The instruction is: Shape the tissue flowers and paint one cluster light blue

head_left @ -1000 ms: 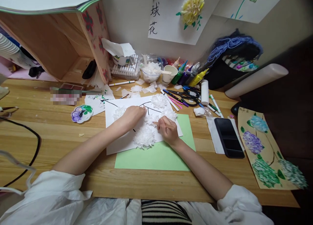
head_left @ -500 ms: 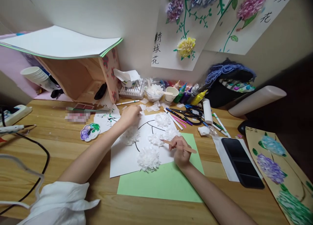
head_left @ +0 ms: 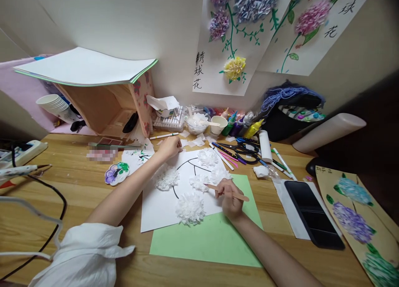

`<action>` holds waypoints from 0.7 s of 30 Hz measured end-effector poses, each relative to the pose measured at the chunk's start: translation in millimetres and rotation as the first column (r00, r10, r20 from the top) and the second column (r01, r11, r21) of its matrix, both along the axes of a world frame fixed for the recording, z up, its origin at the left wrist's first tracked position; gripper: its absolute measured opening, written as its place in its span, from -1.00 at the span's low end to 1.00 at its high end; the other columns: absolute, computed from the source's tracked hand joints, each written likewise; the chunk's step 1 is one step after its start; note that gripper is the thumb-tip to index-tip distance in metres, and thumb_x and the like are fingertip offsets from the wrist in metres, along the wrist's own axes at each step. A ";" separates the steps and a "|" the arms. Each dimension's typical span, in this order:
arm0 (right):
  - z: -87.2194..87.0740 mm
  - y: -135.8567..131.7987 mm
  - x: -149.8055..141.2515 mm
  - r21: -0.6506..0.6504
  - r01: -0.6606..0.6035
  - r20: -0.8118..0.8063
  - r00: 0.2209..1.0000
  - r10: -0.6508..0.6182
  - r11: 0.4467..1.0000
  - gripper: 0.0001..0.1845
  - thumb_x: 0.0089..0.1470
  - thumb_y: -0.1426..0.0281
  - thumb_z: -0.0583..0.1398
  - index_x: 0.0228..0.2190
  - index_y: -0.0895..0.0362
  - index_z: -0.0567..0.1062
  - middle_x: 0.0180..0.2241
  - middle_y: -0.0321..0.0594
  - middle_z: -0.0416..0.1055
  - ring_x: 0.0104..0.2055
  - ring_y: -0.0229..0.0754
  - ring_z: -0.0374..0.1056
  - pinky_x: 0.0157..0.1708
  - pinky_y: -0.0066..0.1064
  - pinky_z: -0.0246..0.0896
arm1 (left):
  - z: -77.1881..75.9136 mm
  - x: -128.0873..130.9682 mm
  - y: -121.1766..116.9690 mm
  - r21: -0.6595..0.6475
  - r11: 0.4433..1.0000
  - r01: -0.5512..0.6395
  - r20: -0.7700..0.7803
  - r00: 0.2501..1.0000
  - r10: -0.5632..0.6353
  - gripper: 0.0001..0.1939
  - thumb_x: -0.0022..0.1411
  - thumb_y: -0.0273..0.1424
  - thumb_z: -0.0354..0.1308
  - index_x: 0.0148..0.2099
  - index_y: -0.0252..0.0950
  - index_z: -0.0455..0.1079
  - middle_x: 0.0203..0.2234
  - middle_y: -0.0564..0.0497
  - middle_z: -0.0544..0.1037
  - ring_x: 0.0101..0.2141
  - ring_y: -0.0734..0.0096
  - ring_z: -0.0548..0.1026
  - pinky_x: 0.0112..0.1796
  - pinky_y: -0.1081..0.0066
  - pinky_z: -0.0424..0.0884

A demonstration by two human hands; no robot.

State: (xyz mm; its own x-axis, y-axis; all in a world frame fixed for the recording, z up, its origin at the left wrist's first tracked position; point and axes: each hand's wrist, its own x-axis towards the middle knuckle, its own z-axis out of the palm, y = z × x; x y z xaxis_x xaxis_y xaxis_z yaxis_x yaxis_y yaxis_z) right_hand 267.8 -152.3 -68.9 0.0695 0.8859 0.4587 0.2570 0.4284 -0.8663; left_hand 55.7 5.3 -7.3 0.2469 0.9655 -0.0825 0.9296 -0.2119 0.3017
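My right hand (head_left: 230, 199) grips a flat wooden craft stick (head_left: 241, 197), whose darkened tip lies by a small white paper-petal cluster (head_left: 198, 182). My left hand (head_left: 171, 148) rests at the far edge of the white paper (head_left: 152, 216), close to loose white paper scraps (head_left: 197, 142). Its fingers are curled together; whatever they hold is hidden. Drawn black stems (head_left: 195, 167) run across the sheet between fluffy white paper flowers (head_left: 190, 207). Another white flower (head_left: 167, 177) sits beside my left forearm. Under the sheet lies green paper (head_left: 205, 245).
Behind the paper stand a bowl of white scraps (head_left: 197, 127), a paper cup (head_left: 218, 125) and paint bottles (head_left: 254, 128). Black scissors (head_left: 246, 154) lie among pens. A phone (head_left: 313, 214) is at right, a flower-shaped palette (head_left: 116, 174) at left. Flower pictures (head_left: 230, 50) hang on the wall.
The camera view has shifted slightly, so most things appear a little lower. My left fingers look more curled in. My right hand keeps the stick in nearly the same place.
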 end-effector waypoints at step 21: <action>4.1 -0.7 0.7 0.031 -0.035 0.083 0.996 0.033 0.999 -0.63 0.20 0.38 -0.12 -0.60 0.10 0.25 -0.65 -0.32 0.21 -0.57 -0.28 0.16 -0.49 -0.37 0.06 | 6.3 -20.5 12.9 0.286 0.957 -0.038 0.251 0.967 -0.036 -0.82 0.20 -0.37 -0.03 -0.28 -0.30 0.37 -0.30 -0.07 0.51 -0.27 0.33 0.43 -0.23 0.40 0.30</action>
